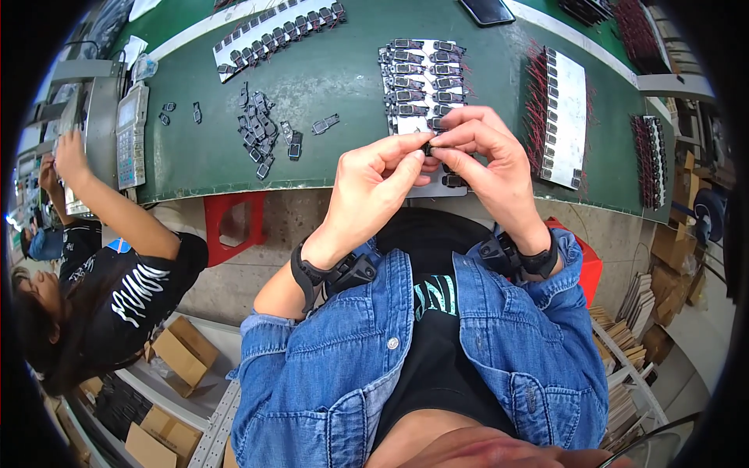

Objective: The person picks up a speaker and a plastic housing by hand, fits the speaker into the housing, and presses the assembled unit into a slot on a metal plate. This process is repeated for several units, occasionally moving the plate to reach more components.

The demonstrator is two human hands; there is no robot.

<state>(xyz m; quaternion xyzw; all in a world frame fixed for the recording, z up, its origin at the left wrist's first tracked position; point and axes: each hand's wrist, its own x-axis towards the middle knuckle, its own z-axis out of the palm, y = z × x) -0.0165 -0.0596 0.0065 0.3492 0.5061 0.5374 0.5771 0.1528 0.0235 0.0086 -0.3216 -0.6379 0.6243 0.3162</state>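
Over the near edge of the green table, my left hand and my right hand meet fingertip to fingertip. Both pinch one small black part, mostly covered by the fingers, so its exact kind cannot be made out. Just beyond the hands lies a white board with two columns of black parts with squarish faces and thin red wires. Its near end runs under my hands, where another black part shows below my right fingers. Left of my hands rests a loose pile of similar black parts.
Further white boards with black parts lie at the far left and right, the right one fringed with red wires. A keypad device stands at the left edge. A co-worker sits left. Red stools stand below the table.
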